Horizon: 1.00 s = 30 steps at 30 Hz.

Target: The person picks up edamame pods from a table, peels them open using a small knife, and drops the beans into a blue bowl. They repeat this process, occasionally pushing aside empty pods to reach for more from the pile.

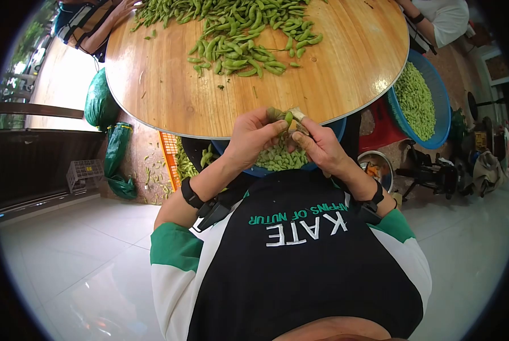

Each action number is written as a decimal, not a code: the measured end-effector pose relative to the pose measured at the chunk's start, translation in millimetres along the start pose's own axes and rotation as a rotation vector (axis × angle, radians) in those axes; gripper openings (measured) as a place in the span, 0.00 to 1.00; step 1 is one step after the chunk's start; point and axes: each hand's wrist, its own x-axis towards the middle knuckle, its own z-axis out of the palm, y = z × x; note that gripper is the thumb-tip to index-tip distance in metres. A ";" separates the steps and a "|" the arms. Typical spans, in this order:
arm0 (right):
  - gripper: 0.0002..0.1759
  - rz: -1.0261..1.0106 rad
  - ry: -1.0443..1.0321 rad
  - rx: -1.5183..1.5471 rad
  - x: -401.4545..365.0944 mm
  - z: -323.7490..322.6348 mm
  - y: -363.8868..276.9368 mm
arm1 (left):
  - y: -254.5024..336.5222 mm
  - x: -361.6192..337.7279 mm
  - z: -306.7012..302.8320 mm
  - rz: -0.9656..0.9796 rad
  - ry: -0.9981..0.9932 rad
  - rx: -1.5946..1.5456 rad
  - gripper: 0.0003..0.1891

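Close to the table's near edge, my two hands meet over a basin. A green soybean pod (pixel 288 117) is pinched in my left hand (pixel 253 136), between thumb and forefinger. My right hand (pixel 324 149) is closed in at the pod's other side, its forefinger tip against it. Pale coverings wrap some of my fingertips. Below the hands, a blue basin (pixel 341 126) holds many shelled green beans (pixel 280 159). Farther off on the round wooden table (pixel 345 62) lies a large heap of soybean pods (pixel 237 45).
At right stands a large blue basket (pixel 441 105) full of shelled beans, beside a red stool (pixel 382 128). An orange crate (pixel 168 150) with pods stands left, near green sacks (pixel 101 102). A metal bowl (pixel 384 165) sits at right. Two other people's arms show across the table.
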 end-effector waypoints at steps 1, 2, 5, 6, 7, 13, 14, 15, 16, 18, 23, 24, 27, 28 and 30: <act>0.24 -0.048 -0.003 -0.026 0.0 0.6 0.6 | -0.6 0.0 -1.0 -0.002 0.000 -0.014 0.05; 0.24 -0.047 -0.003 -0.025 0.0 0.5 1.2 | -0.6 -0.4 -0.6 -0.003 0.000 -0.014 0.05; 0.23 0.015 -0.049 0.159 -0.8 0.6 2.2 | -1.8 -1.4 0.5 -0.014 -0.015 -0.037 0.05; 0.23 0.060 -0.036 0.270 -2.0 2.4 2.2 | -4.2 -0.9 -0.9 -0.005 -0.025 -0.031 0.05; 0.22 0.105 -0.023 0.379 -2.5 3.1 2.2 | -5.5 0.0 -1.5 0.005 -0.036 -0.025 0.05; 0.21 0.098 -0.053 0.575 0.5 0.8 16.5 | -10.0 3.0 -1.9 0.045 -0.026 0.013 0.07; 0.21 0.098 -0.052 0.576 0.3 0.7 16.1 | -10.0 3.2 -1.8 0.044 -0.026 0.014 0.07; 0.20 0.113 -0.060 0.605 0.0 0.3 16.0 | -10.1 3.5 -1.7 0.051 -0.020 0.028 0.07; 0.20 0.129 -0.068 0.632 -0.5 0.1 15.7 | -10.5 3.6 -1.3 0.058 -0.013 0.042 0.07; 0.20 0.128 -0.070 0.644 -1.1 0.1 13.9 | -9.4 3.0 0.7 0.072 -0.005 0.057 0.08; 0.17 0.071 -0.066 0.597 0.2 0.9 20.6 | -9.2 1.5 3.0 0.130 -0.004 0.070 0.08; 0.16 0.068 -0.025 0.565 0.4 2.2 21.8 | -8.4 1.2 3.8 0.124 0.007 0.055 0.07; 0.14 0.068 0.021 0.516 0.4 2.9 21.9 | -6.0 2.6 4.9 0.065 0.016 -0.040 0.05; 0.14 0.072 0.025 0.500 0.7 2.9 21.7 | -5.3 3.7 4.5 0.011 0.015 -0.118 0.04; 0.15 -0.024 0.038 0.366 -0.5 3.0 23.8 | -6.0 3.7 2.1 -0.013 -0.033 -0.173 0.03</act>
